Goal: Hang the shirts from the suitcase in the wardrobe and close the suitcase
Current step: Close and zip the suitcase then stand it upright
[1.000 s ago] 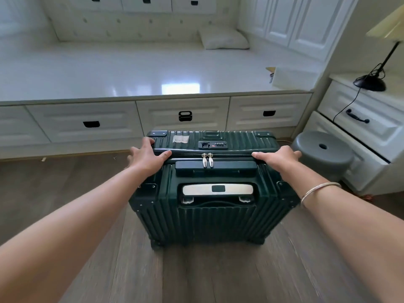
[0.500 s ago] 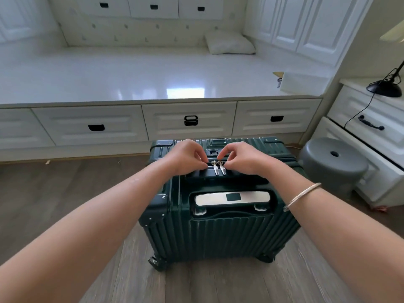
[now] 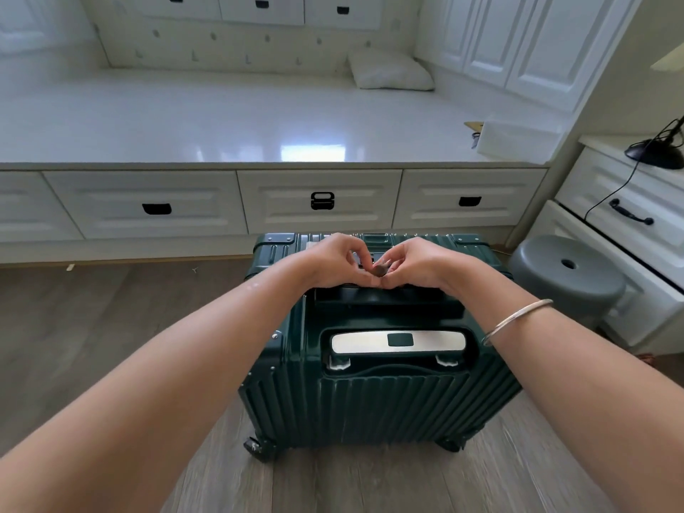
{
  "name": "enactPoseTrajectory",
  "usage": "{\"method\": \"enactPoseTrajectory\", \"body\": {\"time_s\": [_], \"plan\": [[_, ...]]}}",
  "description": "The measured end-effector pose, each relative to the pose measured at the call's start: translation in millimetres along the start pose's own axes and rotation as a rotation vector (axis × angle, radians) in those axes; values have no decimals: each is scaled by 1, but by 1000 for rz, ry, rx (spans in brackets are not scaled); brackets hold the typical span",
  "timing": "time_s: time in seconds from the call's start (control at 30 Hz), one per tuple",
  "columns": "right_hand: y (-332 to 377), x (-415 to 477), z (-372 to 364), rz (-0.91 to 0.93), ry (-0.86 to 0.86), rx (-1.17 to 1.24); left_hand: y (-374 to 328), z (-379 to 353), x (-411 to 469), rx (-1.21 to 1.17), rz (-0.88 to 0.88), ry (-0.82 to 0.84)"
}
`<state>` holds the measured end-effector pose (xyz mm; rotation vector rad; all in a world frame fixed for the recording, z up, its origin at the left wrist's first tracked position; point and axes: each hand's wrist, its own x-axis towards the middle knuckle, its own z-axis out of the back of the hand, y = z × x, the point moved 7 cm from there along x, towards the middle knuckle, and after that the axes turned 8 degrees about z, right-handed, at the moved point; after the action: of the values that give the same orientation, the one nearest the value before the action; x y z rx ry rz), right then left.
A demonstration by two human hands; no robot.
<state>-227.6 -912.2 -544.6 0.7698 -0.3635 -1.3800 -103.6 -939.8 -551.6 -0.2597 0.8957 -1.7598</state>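
A dark green ribbed suitcase [image 3: 377, 401] stands upright and shut on the wood floor, its silver pull handle [image 3: 398, 342] facing me. My left hand [image 3: 333, 259] and my right hand [image 3: 414, 262] meet over the top middle of the case, fingertips pinched together at the zipper pulls by the lock. The pulls themselves are hidden under my fingers. No shirts are in view. White wardrobe doors [image 3: 518, 42] stand at the back right.
A white platform [image 3: 222, 120] with drawers runs behind the suitcase, with a pillow [image 3: 388, 70] at its back. A grey stool [image 3: 566, 272] sits right of the case, beside a white dresser [image 3: 629, 224] with a black lamp [image 3: 655, 153].
My hands went from the suitcase's top corners to its middle and pinched in over the two zipper pulls, which are now covered. The view came closer to the case.
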Motion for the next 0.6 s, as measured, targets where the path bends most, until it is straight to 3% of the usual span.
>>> {"method": "enactPoseTrajectory", "body": {"time_s": [0.17,0.33,0.4,0.5,0.6], "plan": [[-6,-3,2,22,-57,136,0,6,1,-152,-4,-120],[-8,-2,10,30,-158,260,-3,7,2,-121,32,-22],[-8,-1,12,33,-186,269,1,11,5,-111,23,-70],[-8,1,12,23,-166,313,8,29,15,3,36,-301],[-12,0,9,-15,-93,422,14,28,31,160,89,-251]]}}
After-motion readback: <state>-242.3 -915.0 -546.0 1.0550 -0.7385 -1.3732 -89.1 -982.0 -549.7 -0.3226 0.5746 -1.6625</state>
